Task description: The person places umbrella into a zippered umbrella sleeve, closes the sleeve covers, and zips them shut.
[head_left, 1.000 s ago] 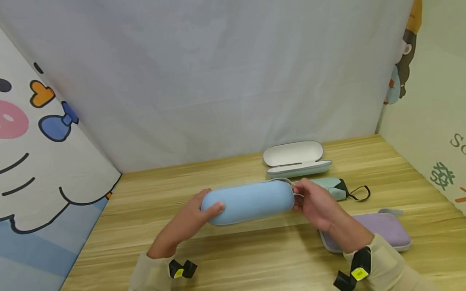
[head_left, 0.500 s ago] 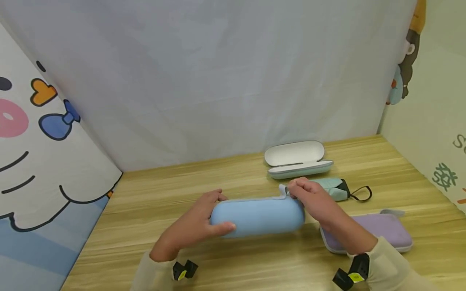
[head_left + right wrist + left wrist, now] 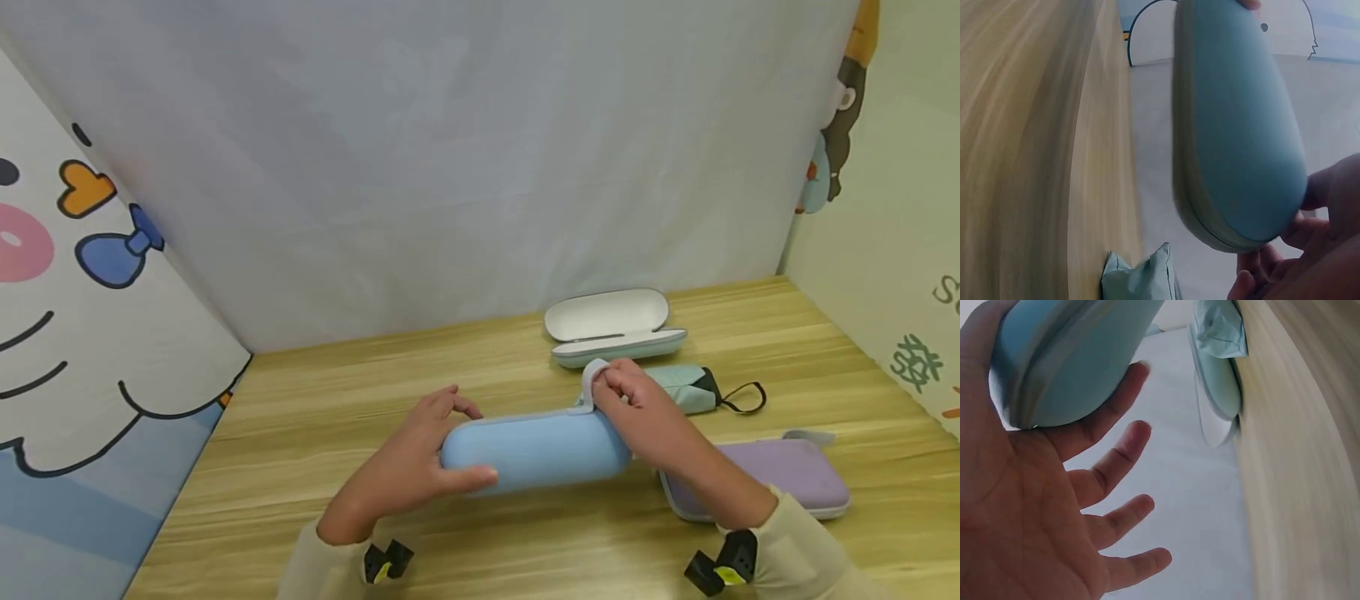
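Observation:
A light blue zip case point(image 3: 536, 454), long and rounded at the ends, is held just above the wooden table. My left hand point(image 3: 408, 467) grips its left end between thumb and index finger, the other fingers spread away from it in the left wrist view. At the upper right end, a pale grey strap point(image 3: 589, 382) stands up from the zip line. My right hand point(image 3: 648, 412) pinches that strap with curled fingers. In the right wrist view the blue case point(image 3: 1247, 125) looks zipped along the visible seam; the fingertips are partly hidden behind its end.
An open glasses case point(image 3: 615, 329) with a white lining stands at the back. In front of it lies a mint-green folded umbrella point(image 3: 686, 387) with a black wrist loop. A purple zip case point(image 3: 787, 475) sits under the right forearm. A grey curtain point(image 3: 420, 167) closes off the back.
The blue case has shifted slightly right and toward me, its zip side turning upward. My right hand has moved from the case's right end to the raised strap.

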The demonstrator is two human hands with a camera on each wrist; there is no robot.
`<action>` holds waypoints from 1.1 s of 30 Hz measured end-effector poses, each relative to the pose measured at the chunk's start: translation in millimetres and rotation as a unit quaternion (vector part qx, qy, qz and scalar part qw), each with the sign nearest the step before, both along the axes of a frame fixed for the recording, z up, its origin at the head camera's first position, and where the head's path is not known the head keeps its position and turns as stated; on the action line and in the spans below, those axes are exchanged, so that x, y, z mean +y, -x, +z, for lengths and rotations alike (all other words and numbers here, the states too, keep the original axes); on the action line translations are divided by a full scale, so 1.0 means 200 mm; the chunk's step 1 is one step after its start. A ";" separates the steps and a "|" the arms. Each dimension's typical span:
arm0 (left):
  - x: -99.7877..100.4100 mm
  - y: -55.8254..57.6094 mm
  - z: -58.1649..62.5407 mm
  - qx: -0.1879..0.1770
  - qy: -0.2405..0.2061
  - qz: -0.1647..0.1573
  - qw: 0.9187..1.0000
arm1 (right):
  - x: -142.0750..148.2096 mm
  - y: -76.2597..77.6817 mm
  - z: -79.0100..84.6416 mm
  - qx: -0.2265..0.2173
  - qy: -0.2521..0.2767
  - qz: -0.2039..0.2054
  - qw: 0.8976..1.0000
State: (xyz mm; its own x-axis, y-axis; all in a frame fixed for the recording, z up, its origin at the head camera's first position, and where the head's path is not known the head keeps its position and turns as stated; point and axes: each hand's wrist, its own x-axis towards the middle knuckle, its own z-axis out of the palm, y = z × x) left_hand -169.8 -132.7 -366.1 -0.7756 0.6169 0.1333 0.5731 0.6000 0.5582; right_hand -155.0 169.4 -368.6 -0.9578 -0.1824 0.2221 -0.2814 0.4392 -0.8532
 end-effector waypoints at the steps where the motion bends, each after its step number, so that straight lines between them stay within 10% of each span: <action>1: -0.01 0.01 -0.01 -0.007 0.001 -0.002 1.000 | 0.00 0.00 0.00 -0.004 -0.002 0.006 1.000; 10: -0.17 0.09 -0.04 -0.152 -0.031 0.004 0.988 | 0.03 0.02 -0.03 -0.037 -0.054 0.053 0.996; 23: -0.55 0.18 -0.07 -0.245 0.017 0.140 0.959 | 0.12 0.02 0.04 -0.050 -0.045 0.035 0.997; 33: -0.73 0.19 -0.10 -0.334 0.077 0.076 0.936 | 0.19 0.06 0.03 -0.071 -0.041 0.034 0.996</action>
State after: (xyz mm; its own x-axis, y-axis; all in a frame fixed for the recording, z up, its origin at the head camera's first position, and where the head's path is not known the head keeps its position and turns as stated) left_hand -208.5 -278.8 -386.2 -0.7347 0.4648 -0.4942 0.0289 0.7492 0.6617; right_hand -166.1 206.8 -362.0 -0.9631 -0.2603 0.0676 -0.1927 0.4927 -0.8486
